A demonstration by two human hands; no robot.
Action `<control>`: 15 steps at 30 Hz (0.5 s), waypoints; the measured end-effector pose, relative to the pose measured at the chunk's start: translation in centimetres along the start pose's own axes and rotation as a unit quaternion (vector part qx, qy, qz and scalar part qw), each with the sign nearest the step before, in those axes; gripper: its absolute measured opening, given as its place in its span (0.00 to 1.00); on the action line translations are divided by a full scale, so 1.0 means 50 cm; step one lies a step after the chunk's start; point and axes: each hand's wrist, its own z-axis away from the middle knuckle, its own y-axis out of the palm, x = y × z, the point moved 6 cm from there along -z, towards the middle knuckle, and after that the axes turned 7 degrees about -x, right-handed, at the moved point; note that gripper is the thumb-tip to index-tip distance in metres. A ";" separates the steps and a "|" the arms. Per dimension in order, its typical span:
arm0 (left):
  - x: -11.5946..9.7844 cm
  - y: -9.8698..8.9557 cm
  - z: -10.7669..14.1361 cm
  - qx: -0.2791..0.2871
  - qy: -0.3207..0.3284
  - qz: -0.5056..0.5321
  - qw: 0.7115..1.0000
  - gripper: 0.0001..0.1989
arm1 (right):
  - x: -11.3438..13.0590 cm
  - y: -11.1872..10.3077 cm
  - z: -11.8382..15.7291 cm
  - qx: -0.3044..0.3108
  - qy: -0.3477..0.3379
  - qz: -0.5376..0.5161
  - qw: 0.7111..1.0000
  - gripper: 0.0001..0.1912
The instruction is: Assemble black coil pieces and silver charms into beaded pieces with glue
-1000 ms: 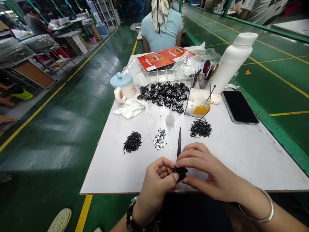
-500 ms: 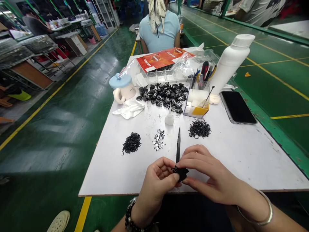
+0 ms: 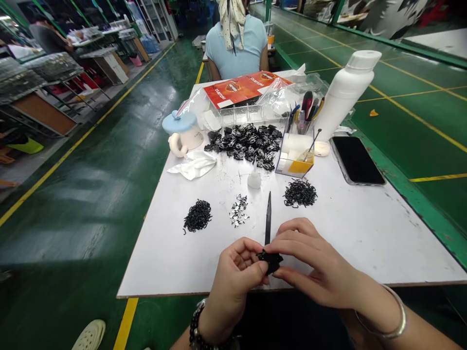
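Note:
My left hand [image 3: 233,287] and my right hand [image 3: 310,257] pinch a small black piece [image 3: 272,261] between their fingertips, just above the near table edge. A slim black pointed blade [image 3: 268,218] stands up from that piece, and its lower end is hidden by my fingers. Farther up the white table [image 3: 164,257] lie two heaps of small black links [image 3: 197,216], [image 3: 300,193], and a scatter of small silver parts [image 3: 239,210] sits between them. Behind these is a large pile of black-and-silver pieces [image 3: 244,146]. None of these touch my hands.
A small white squeeze bottle [image 3: 254,178], a clear box with tools [image 3: 295,155], a tall white bottle [image 3: 345,95], a phone [image 3: 356,160], a blue-lidded mug [image 3: 182,131] and a red printed card [image 3: 233,89] stand on the table. A person [image 3: 237,48] sits beyond it.
The whole view has drifted slightly, with the table sliding left. Both hands keep their pinch on the black piece, and the blade stays upright.

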 end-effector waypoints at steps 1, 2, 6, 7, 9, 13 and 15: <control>-0.001 0.001 0.000 -0.002 0.000 0.001 1.000 0.12 | -0.001 0.000 0.001 -0.001 0.002 0.000 1.000 0.16; -0.001 0.001 -0.001 -0.003 0.000 0.001 1.000 0.12 | -0.001 0.000 0.002 -0.001 0.005 0.000 1.000 0.16; -0.003 0.003 -0.003 -0.011 0.001 -0.001 1.000 0.12 | -0.003 0.001 0.006 0.000 0.015 0.001 1.000 0.17; -0.003 0.003 -0.003 -0.012 0.002 -0.002 1.000 0.11 | -0.003 0.002 0.007 0.001 0.015 0.002 1.000 0.17; -0.002 0.003 -0.004 -0.014 0.003 -0.006 1.000 0.11 | -0.005 0.003 0.007 0.001 0.016 0.003 1.000 0.17; 0.000 0.001 -0.006 -0.021 0.005 -0.012 1.000 0.11 | -0.007 -0.004 0.002 0.012 0.003 0.011 1.000 0.17; 0.000 -0.002 -0.006 -0.032 0.003 -0.009 0.999 0.11 | -0.008 -0.022 -0.006 0.005 -0.013 0.033 0.999 0.19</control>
